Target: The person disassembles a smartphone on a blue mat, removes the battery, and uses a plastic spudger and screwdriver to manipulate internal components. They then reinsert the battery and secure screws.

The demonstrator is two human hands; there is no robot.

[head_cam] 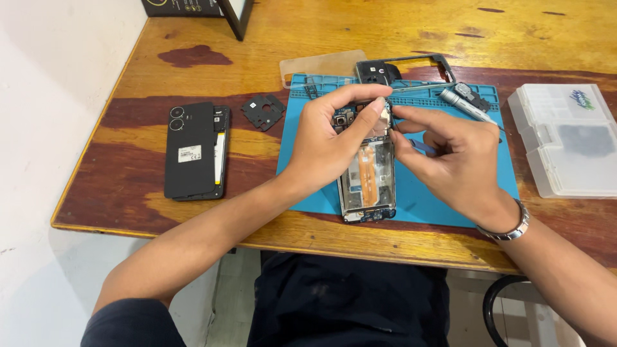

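An opened smartphone point(367, 183) with its back removed lies on a blue work mat point(424, 196), showing an orange flex cable and a circuit board at the top. My left hand point(328, 138) rests over the phone's upper left and pinches a small metal part point(384, 115) at the board between thumb and forefinger. My right hand point(450, 160) comes in from the right, its fingertips touching the same small part at the phone's top edge. A metal bracelet sits on my right wrist.
A black phone back cover on a battery point(193, 151) lies at left, beside a small black plastic cover point(263, 111). A black frame piece point(402, 67), a clear case point(321, 64), a grey screwdriver point(466, 105) and a clear parts box point(565, 138) sit around the mat. The table edge runs close in front.
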